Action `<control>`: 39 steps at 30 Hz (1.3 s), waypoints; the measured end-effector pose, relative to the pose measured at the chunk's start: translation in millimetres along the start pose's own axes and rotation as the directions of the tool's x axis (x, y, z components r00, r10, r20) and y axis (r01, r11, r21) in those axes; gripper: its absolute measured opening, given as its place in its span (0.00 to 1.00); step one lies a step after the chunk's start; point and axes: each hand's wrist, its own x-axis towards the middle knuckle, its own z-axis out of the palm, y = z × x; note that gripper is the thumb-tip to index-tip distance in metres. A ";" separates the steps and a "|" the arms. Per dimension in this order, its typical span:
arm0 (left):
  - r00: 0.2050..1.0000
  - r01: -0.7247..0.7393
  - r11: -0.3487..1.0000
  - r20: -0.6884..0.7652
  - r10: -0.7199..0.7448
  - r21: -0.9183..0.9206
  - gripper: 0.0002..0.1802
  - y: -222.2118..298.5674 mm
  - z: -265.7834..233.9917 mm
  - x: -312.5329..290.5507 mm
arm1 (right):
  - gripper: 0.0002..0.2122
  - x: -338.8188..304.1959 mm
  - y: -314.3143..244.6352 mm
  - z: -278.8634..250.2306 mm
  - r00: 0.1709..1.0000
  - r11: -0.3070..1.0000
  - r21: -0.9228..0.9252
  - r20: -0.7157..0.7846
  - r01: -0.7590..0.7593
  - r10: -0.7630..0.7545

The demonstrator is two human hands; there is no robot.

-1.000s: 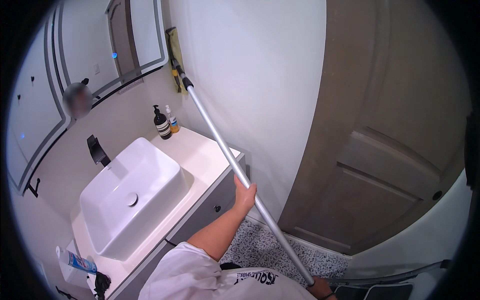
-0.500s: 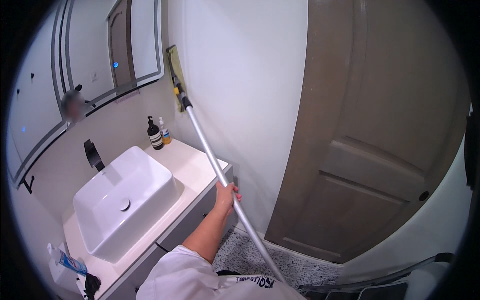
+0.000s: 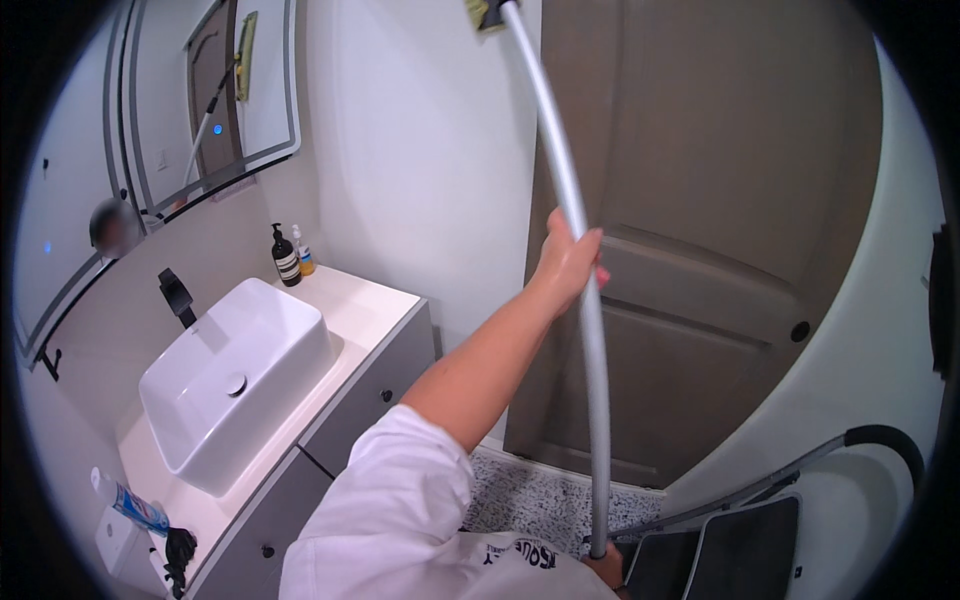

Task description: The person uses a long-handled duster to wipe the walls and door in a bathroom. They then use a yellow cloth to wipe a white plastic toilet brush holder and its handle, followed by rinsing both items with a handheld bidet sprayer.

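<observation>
A flat mop with a long silver pole (image 3: 596, 400) rises in front of me. My left hand (image 3: 568, 262) is wrapped around the middle of the pole, arm stretched forward. Low down by my shirt, my right hand (image 3: 606, 568) grips the pole's bottom end; part of it is hidden. The mop head with its yellow-green pad (image 3: 484, 16) is up at the top edge, partly cut off, near the white wall beside the door. In the mirror (image 3: 170, 90) the reflected mop head shows whole.
At left, a white basin (image 3: 240, 400) with a black faucet (image 3: 176, 296) stands on the vanity counter (image 3: 370, 305). A dark pump bottle (image 3: 285, 258) and a small clear bottle (image 3: 303, 252) sit behind. A spray can (image 3: 140, 512) stands nearer. Brown door (image 3: 690, 180) ahead; folding step ladder (image 3: 745, 545) lower right.
The mop head has swung up and right, from the corner beside the mirror to higher on the wall near the door. My left hand has moved up and right with the pole.
</observation>
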 end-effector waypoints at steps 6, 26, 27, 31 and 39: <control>0.995 0.055 0.998 0.085 -0.055 0.000 0.23 29.4 45.6 -7.2 | 0.10 -21.8 -3.3 -10.1 0.970 0.990 0.129 -0.227 -0.056 0.084; 0.647 0.762 0.634 0.125 -0.752 -0.130 0.20 -199.6 -17.5 -299.8 | 0.16 -355.1 335.3 -23.3 0.894 0.802 -0.409 -0.095 -0.436 0.438; 0.650 0.759 0.643 0.172 -0.740 -0.105 0.21 -204.0 -20.6 -307.1 | 0.15 -363.2 329.8 -30.8 0.885 0.790 -0.414 -0.100 -0.453 0.455; 0.560 0.828 0.544 0.242 -0.792 -0.135 0.18 -225.6 -22.1 -330.8 | 0.15 -389.1 305.0 -58.9 0.873 0.758 -0.452 -0.114 -0.471 0.474; 0.271 0.955 0.234 0.215 -0.938 -0.185 0.15 -285.4 -36.7 -361.1 | 0.14 -368.3 176.4 -89.1 0.821 0.555 -0.706 -0.067 -0.441 0.567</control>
